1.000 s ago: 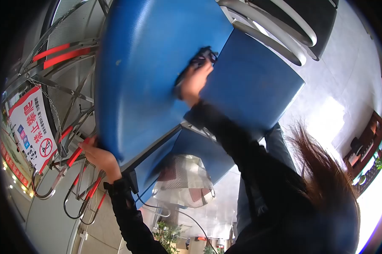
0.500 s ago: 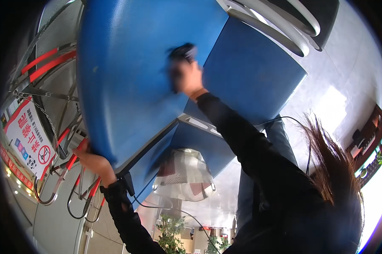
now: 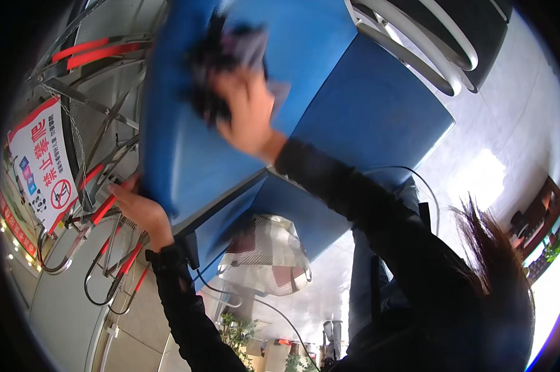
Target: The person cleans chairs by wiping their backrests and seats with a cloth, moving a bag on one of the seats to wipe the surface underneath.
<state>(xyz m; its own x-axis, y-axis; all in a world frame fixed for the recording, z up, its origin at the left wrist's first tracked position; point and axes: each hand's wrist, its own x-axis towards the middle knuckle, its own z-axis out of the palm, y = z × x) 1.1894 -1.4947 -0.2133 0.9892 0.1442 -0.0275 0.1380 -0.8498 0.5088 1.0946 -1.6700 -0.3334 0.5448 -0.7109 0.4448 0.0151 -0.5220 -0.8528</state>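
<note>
A blue chair backrest fills the upper middle of the head view, joined to a blue seat on its right. My right hand presses a dark, bunched cloth against the backrest, close to its left edge. Motion blurs the cloth and some of the fingers. Down at the lower left edge of the backrest, my left hand grips the side, its fingertips partly out of sight behind it.
Red-and-metal racks stand on the left beside a hanging white sign. White curved chair arms lie at upper right. Below the chair is a checked bag-like object, with a thin cable nearby and pale floor to the right.
My right hand has moved the cloth up and left across the backrest. My left hand stays at the edge. The view has shifted slightly, and the chair appears a little further right.
</note>
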